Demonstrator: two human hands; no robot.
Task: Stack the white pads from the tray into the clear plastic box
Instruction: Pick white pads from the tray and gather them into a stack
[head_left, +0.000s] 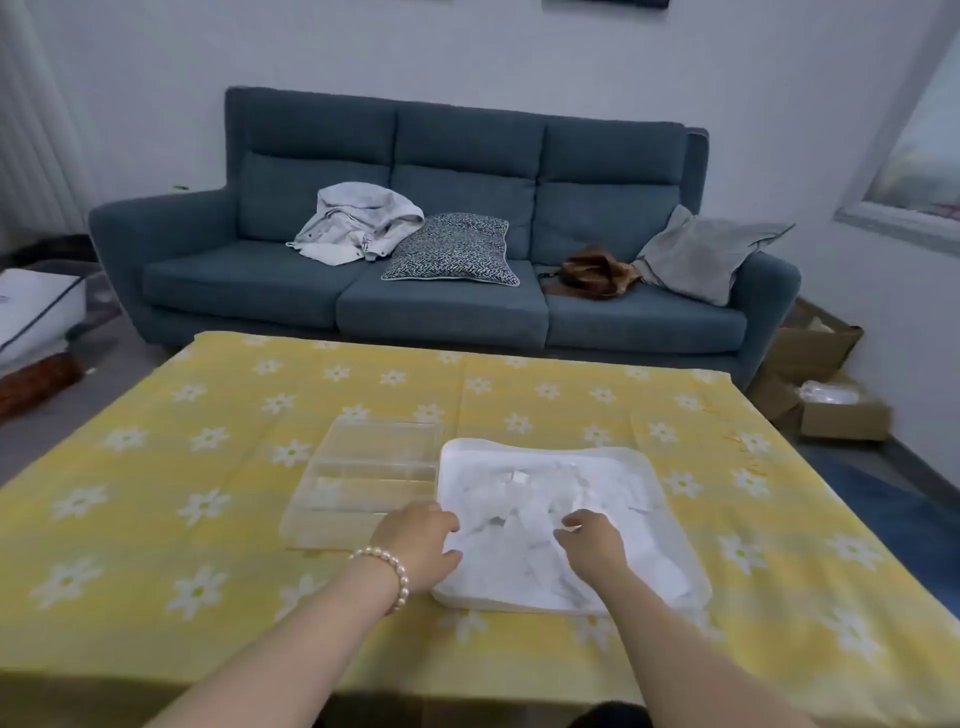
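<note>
On the yellow daisy cloth (208, 467) the clear box (363, 478) sits left of the tray, their sides touching. It has dividers, and a few white pads seem to lie in its near section, though the plastic blurs them. My left hand (418, 545), with a pearl bracelet (387, 571) at the wrist, rests on the tray's near left corner, fingers loosely curled over the rim; whether they pinch a pad I cannot tell. The white tray (654, 483) holds a loose heap of pads (530, 499). My right hand (592, 535) reaches into that heap, fingertips bent down onto the pads, apparently pinching one
</note>
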